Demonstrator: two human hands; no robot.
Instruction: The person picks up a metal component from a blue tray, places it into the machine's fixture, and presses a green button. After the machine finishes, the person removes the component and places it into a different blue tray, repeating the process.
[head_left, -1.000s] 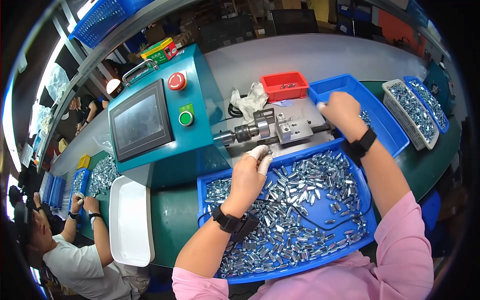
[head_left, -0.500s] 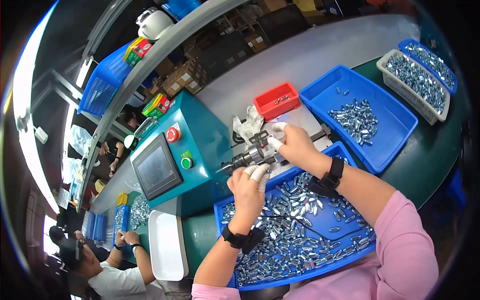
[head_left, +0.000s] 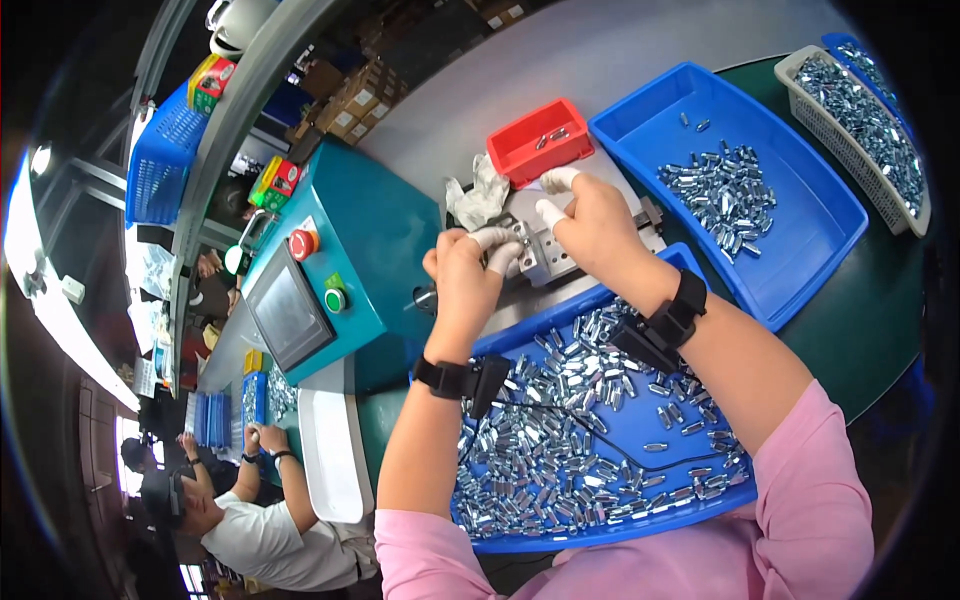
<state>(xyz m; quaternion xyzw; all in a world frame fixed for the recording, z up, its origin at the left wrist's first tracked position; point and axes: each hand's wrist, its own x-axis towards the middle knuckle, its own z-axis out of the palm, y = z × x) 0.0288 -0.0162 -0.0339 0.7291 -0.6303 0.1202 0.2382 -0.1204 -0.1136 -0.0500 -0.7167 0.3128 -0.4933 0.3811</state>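
Observation:
My left hand (head_left: pixel 467 275), with white finger covers, is pinched at the metal fixture (head_left: pixel 536 258) beside the teal machine (head_left: pixel 375 235). Whatever lies between its thumb and forefinger is too small and covered to make out. To the right, my right hand (head_left: pixel 605 232) hovers over the fixture's plate. Its covered thumb and forefinger are apart, with nothing visible between them. Below both wrists, a large blue tray (head_left: pixel 650 395) holds many loose shiny metal fittings (head_left: pixel 560 450). The machine's spindle is mostly hidden behind my left hand.
A red bin (head_left: pixel 512 150) with a few fittings and crumpled white gloves (head_left: pixel 478 195) sit beyond the fixture. Another blue tray (head_left: pixel 815 255) with fittings and a white basket (head_left: pixel 850 145) stand right. A white tray (head_left: pixel 333 460) separates me from a seated co-worker (head_left: pixel 265 530).
My left hand has risen from beside the spindle to the fixture. My right hand has drawn away from the spindle, its fingers still apart. The whole view has shifted and tilted.

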